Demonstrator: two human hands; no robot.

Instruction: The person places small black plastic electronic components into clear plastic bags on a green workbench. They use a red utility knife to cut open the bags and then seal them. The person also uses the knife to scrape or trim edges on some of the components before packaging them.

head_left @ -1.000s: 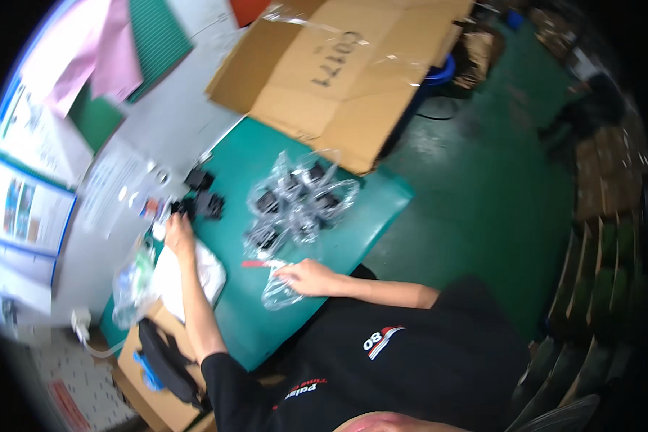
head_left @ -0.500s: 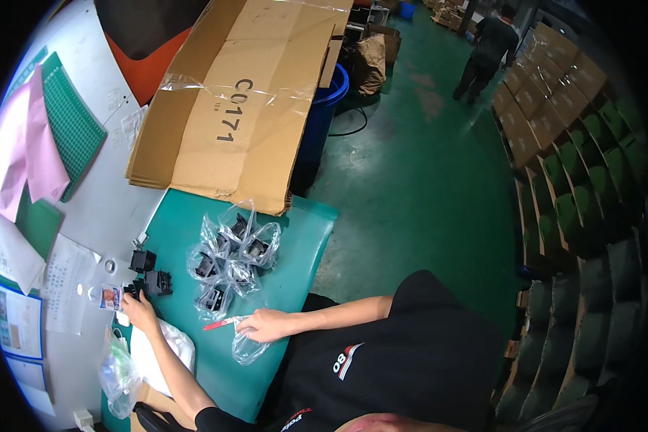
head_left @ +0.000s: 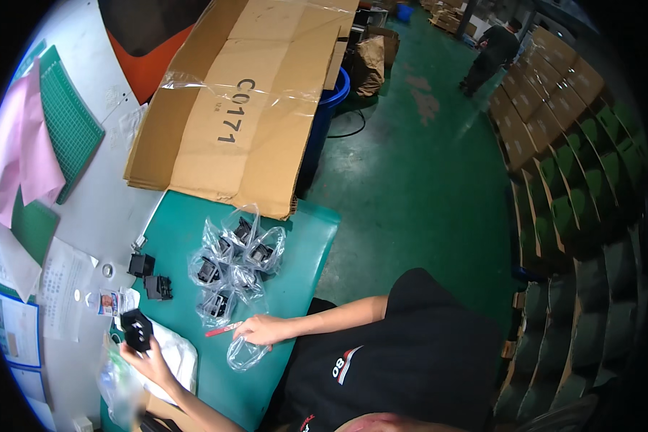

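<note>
My left hand (head_left: pixel 151 361) is closed on a black plastic part (head_left: pixel 136 330), held above a white plastic bag (head_left: pixel 174 353). A clear plastic bag (head_left: pixel 246 355) hangs from the closed fingers of my right hand (head_left: pixel 265 330) near the table's edge. Beside that hand lies a thin red tool (head_left: pixel 222 330), its far end hidden under the fingers. Two more black plastic parts, a block (head_left: pixel 142 265) and a notched one (head_left: pixel 158 287), rest on the table. Several bagged black parts (head_left: pixel 243 282) form a cluster on the green mat (head_left: pixel 302 237).
A large flattened cardboard box (head_left: pixel 230 108) covers the far end of the table, with a blue bin (head_left: pixel 331 97) beside it. Papers (head_left: pixel 68 288) and a cutting mat (head_left: pixel 72 133) lie left. A person (head_left: pixel 493 57) walks on the floor near stacked cartons (head_left: pixel 547 93).
My left hand has lifted the black plastic part off the table and brought it nearer to me. My right hand stays nearly in place with the clear bag.
</note>
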